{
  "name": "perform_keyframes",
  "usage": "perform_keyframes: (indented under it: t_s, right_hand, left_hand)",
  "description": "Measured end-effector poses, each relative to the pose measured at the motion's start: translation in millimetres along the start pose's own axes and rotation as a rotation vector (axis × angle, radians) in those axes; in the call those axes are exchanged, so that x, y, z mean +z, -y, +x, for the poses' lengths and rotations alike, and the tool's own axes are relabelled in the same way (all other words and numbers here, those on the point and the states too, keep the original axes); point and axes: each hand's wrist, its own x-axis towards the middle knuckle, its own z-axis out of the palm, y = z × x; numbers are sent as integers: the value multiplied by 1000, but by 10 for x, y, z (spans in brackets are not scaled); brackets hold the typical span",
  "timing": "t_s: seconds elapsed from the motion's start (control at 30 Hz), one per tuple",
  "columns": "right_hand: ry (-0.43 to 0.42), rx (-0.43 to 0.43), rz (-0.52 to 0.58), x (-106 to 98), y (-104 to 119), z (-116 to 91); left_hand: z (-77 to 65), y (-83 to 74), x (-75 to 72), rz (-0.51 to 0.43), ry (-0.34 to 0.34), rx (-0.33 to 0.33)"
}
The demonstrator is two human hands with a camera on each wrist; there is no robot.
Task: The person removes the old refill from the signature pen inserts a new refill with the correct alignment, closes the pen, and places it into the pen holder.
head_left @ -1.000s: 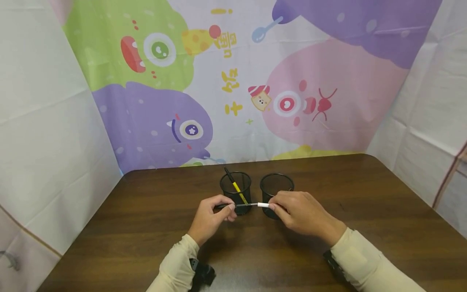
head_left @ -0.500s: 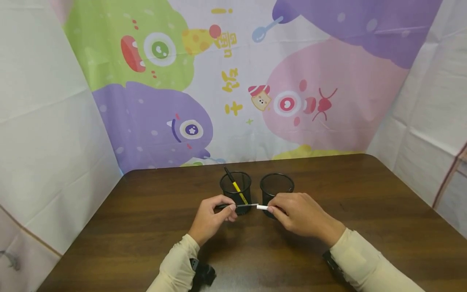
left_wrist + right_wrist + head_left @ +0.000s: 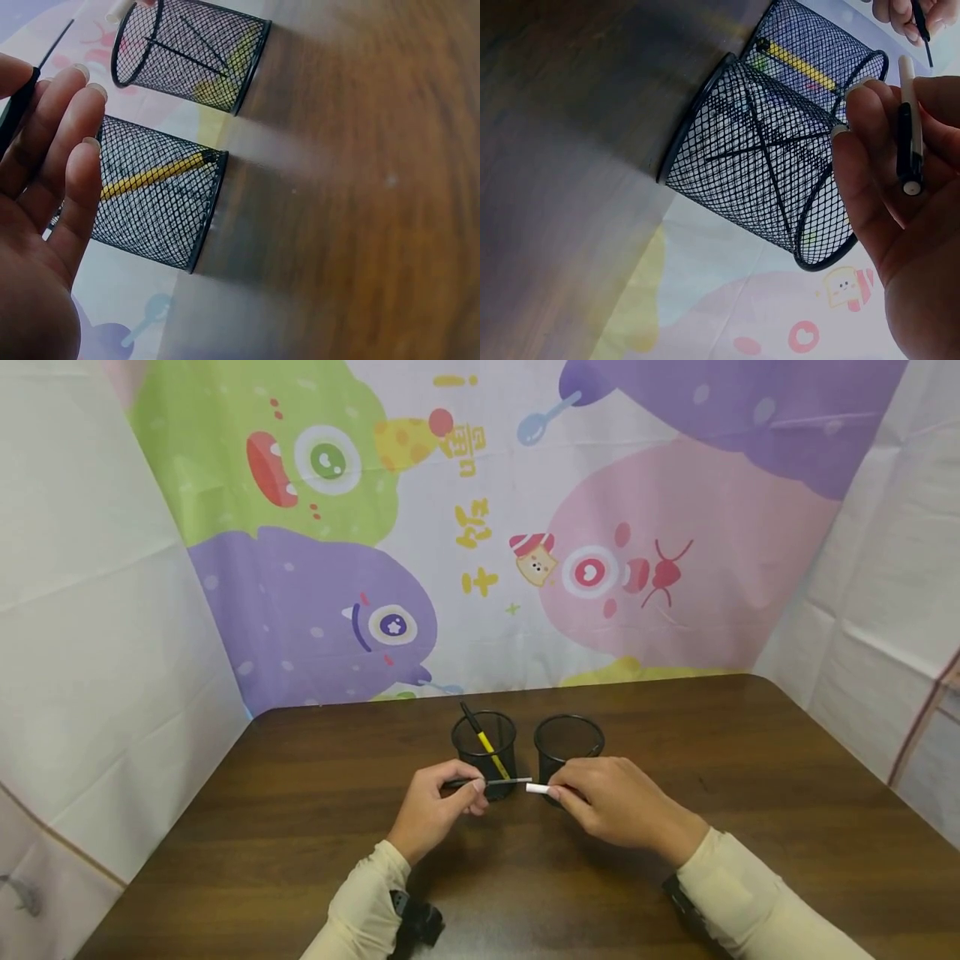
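My left hand [image 3: 438,806] pinches the black front part of a pen [image 3: 16,109], with a thin grey refill [image 3: 513,781] sticking out to the right. Opposite it, my right hand [image 3: 626,797] pinches a white pen barrel [image 3: 537,788] with a black clip [image 3: 905,139], its white end facing left. The refill's tip lies just above the barrel's end in the head view; whether they touch, I cannot tell. Behind the left hand stands a black mesh pen holder [image 3: 459,760] containing a yellow and black pen [image 3: 487,745]. A second mesh holder [image 3: 731,176] is behind the right hand.
Thin dark rods [image 3: 187,56] cross inside the right-hand holder. Both holders stand upright on a brown wooden table [image 3: 315,818]. A cartoon-printed cloth [image 3: 495,643] hangs behind the table, and white cloths [image 3: 97,610] hang at the sides.
The right hand has shifted slightly left and down with the barrel, so the barrel's end has dropped from in line with the refill to just below its tip. The left hand has barely moved.
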Motion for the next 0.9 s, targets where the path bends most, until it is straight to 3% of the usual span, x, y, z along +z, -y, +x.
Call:
perform_keyframes:
  t_s: [0.9]
  right_hand:
    - [144,57,35,9,2,-5]
  left_hand:
    - [-8,-18,10,-6,7,-11]
